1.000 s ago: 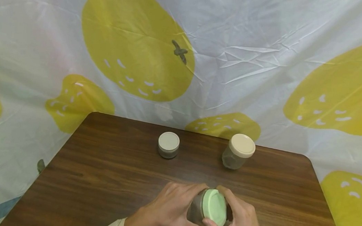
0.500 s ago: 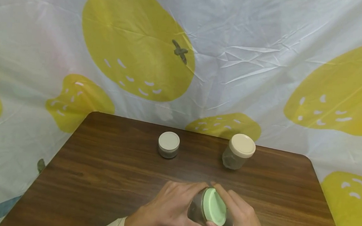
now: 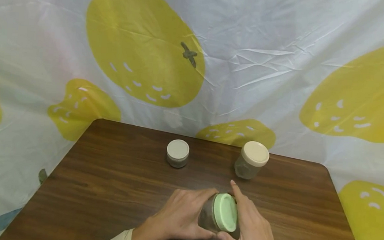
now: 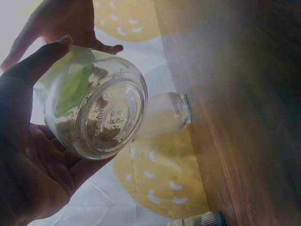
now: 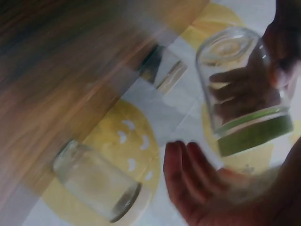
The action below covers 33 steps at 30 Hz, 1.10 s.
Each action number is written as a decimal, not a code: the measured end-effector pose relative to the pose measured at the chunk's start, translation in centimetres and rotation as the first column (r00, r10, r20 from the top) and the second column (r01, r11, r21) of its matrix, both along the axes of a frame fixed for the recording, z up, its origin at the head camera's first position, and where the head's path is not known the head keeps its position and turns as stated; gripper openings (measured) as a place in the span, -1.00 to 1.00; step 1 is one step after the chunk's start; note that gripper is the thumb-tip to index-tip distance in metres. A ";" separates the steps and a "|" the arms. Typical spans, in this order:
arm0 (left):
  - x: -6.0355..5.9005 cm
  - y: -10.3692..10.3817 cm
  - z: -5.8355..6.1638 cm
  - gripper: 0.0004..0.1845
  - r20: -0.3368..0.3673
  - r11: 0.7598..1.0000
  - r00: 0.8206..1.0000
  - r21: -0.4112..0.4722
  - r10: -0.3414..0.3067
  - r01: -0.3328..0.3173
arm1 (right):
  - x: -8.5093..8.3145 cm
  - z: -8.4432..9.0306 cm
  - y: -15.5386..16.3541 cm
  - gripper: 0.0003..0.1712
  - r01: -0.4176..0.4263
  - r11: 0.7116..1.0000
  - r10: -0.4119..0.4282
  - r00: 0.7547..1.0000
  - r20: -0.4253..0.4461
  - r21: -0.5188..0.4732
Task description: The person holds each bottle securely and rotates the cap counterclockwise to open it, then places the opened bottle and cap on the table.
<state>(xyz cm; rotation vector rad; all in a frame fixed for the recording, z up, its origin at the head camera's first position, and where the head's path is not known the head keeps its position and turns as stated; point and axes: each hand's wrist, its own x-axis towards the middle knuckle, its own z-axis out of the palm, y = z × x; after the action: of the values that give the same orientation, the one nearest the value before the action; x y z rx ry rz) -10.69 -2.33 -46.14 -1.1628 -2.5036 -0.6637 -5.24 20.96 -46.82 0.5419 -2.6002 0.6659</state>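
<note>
A clear glass jar (image 3: pixel 207 213) with a light green lid (image 3: pixel 227 212) is near the front of the table, tilted so that the lid faces right. My left hand (image 3: pixel 183 215) grips the glass body from the left. In the left wrist view the jar's round base (image 4: pixel 110 120) shows raised lettering. Beside the lid, my right hand (image 3: pixel 255 224) has its index finger stretched out past it, the thumb close to the lower rim. The right wrist view shows that hand's fingers (image 5: pixel 181 165) spread apart from the green lid, with the palm turned towards it.
On the brown wooden table (image 3: pixel 119 174), a short glass jar with a white lid (image 3: pixel 178 149) stands at the back. To its right is a taller jar with a cream lid (image 3: pixel 256 153). A white cloth (image 3: pixel 237 23) printed with yellow fruit hangs behind the table.
My right fingers, earlier curled over the green lid, have straightened and come off it, index finger reaching forward. The left hand and jar have shifted slightly up in the head view.
</note>
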 end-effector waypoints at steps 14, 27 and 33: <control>0.1 0.2 0.1 -0.02 -0.020 0.999 0.999 -0.019 0.042 -0.042 | 0.1 2.8 -3.2 -0.14 0.416 0.901 -0.433 0.865 0.255 0.120; 0.3 0.4 0.0 -0.02 -0.039 0.999 0.998 -0.029 0.043 -0.044 | 0.2 2.6 -3.6 -0.18 0.401 0.913 -0.407 0.883 0.234 0.075; 0.3 0.3 0.0 -0.01 -0.042 0.999 0.998 -0.025 0.047 -0.048 | 0.3 2.3 -3.5 -0.27 0.368 0.928 -0.370 0.906 0.204 0.050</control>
<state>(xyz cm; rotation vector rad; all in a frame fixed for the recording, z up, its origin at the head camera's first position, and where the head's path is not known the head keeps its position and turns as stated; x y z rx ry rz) -10.41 -2.03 -46.09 -1.1110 -2.5040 -0.5898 -4.98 17.43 -44.52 -0.0307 -2.7924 0.6067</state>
